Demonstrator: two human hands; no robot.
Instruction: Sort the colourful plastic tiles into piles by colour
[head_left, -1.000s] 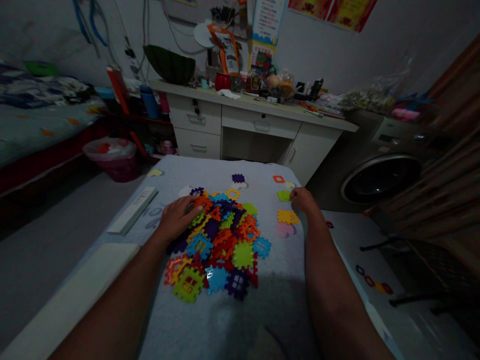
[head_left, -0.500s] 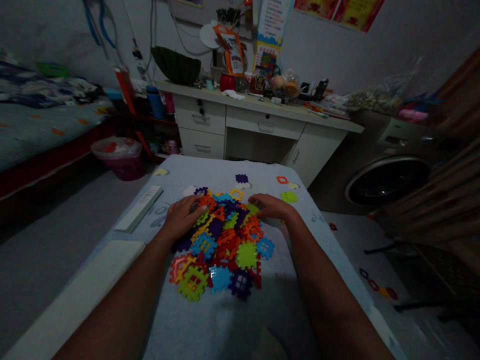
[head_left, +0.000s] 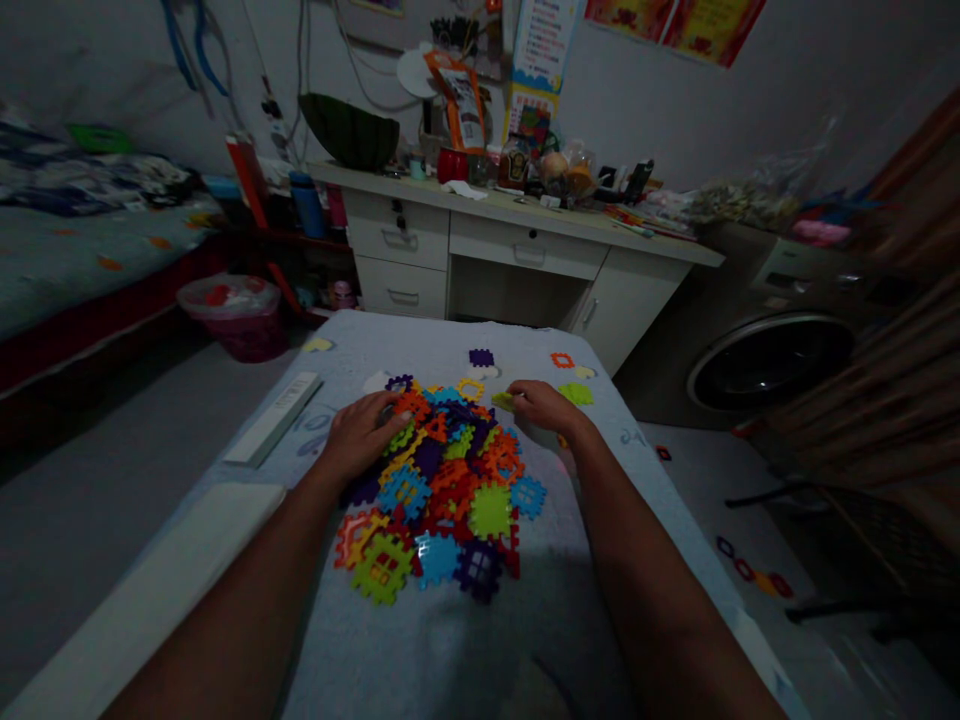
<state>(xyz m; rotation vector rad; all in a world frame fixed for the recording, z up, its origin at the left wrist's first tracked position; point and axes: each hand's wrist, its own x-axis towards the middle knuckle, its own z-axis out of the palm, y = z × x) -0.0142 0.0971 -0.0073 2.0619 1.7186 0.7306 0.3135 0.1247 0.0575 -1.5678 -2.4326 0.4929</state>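
A heap of colourful plastic interlocking tiles (head_left: 457, 490) with notched edges lies in the middle of the cloth-covered table (head_left: 487, 660). My left hand (head_left: 361, 432) rests against the heap's left side, thumb apart from the fingers, touching orange and green tiles. Just right of the heap's far end, my right hand (head_left: 544, 408) pinches a yellow-green tile (head_left: 502, 401), seen nearly edge-on. Beyond the heap lies a single purple tile (head_left: 481, 357). An orange frame tile (head_left: 562, 360) and a green tile (head_left: 576, 393) lie past my right hand.
A long white box (head_left: 275, 420) lies along the table's left side, with a pale flat slab (head_left: 172, 590) nearer me. A white desk (head_left: 525, 240) stands beyond the table. A washing machine (head_left: 720, 330) is at right, a pink bin (head_left: 247, 325) at left. Several tiles lie on the floor.
My right hand has lifted the yellow-green tile off the heap's right edge and drawn it slightly away. My left hand has stayed almost in place.
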